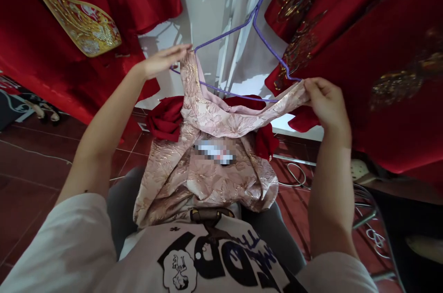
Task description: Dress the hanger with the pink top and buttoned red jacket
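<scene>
A pink and gold brocade dress (224, 120) spreads from a purple hanger (256, 14) down over the lap. My left hand (164, 60) reaches to the top of its left strap, fingers together and pinching the fabric beside the hanger's arm. At the other strap, my right hand (323, 97) is closed, thumb and fingers gripping the end near the hanger's right tip. The neckline stretches between both hands, with its pink lining showing. Dark red fabric pieces (168, 118) show at the dress's sides. A blurred-out patch (216, 151) covers part of the dress's front.
Red garments with gold embroidery (93, 30) hang at the left, and more red garments (380, 62) hang at the right. A black-seated chair with metal legs (408, 219) stands at the right. White cables (297, 175) lie on the red tiled floor (34, 159).
</scene>
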Demonstrator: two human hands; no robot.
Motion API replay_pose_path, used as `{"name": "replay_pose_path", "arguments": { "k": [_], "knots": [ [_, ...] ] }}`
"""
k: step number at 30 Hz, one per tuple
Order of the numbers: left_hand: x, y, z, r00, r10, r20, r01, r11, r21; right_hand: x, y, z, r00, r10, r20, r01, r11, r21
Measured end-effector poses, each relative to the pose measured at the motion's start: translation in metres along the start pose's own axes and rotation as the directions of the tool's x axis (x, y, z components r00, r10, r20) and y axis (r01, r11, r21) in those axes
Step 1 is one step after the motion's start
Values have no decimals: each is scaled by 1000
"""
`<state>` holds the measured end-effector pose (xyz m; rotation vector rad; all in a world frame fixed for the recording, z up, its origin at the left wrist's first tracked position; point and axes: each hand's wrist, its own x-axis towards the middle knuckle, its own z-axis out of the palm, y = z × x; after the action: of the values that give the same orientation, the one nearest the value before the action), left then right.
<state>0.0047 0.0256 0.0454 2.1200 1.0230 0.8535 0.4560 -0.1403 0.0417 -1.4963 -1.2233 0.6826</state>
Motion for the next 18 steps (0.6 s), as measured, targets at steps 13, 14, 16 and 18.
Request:
{"name": "replay_pose_path", "arguments": {
  "k": [13,14,16,18],
  "knots": [
    [5,-6,34,909,-100,-406,45,989,-142,9,50,38,869,-301,-392,124,901,-417],
    [2,-12,35,898,-97,-430,39,989,-142,8,52,40,858,-286,-426,94,904,-418],
    [-5,-22,35,883,-81,-463,17,990,-141,7,58,46,837,-263,-480,55,913,-405],
    [-15,-31,34,870,-77,-488,-5,986,-166,5,65,54,804,-254,-537,35,923,-383]
  ]
}}
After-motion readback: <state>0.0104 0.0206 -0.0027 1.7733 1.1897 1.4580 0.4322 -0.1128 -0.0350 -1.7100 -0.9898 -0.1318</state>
